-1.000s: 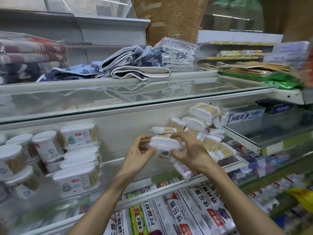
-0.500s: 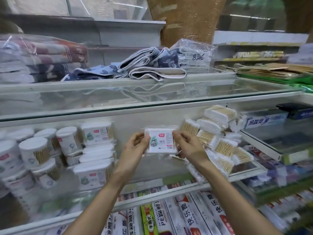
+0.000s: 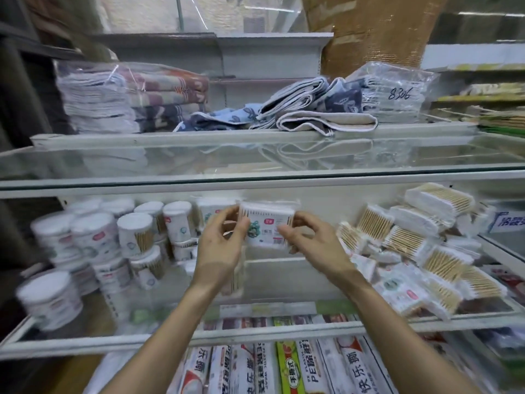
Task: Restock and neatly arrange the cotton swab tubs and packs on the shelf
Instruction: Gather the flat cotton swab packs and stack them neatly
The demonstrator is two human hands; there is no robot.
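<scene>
Nearest, below both wrists, wrap rolls (image 3: 284, 368) lie side by side under the shelf (image 3: 255, 334), whose white front rim runs across beneath the forearms. Above that shelf the left hand (image 3: 221, 245) and right hand (image 3: 315, 243) hold one pack (image 3: 267, 223) of cotton swabs between them, in the air and clear of the shelf floor. The left hand pinches its left edge with curled fingers and thumb. The right hand grips its right edge, thumb on the printed front. The pack's label faces the camera, with swab tips showing along its top. Left of the left hand stand round tubs (image 3: 136, 234), some stacked two high, blurred toward the edge. Just behind that hand is a stack of square tubs (image 3: 211, 213) — mostly hidden by it. Right of the right hand, loose packs (image 3: 412, 245) lie heaped at mixed angles, wooden sticks showing through the wrap. Above the hands a glass shelf (image 3: 255, 166) spans the view. Beyond it, folded towels (image 3: 312, 115) lie loose — bagged towels (image 3: 127, 98) to their left, and a clear bag (image 3: 397, 92) marked 8306 to their right.
</scene>
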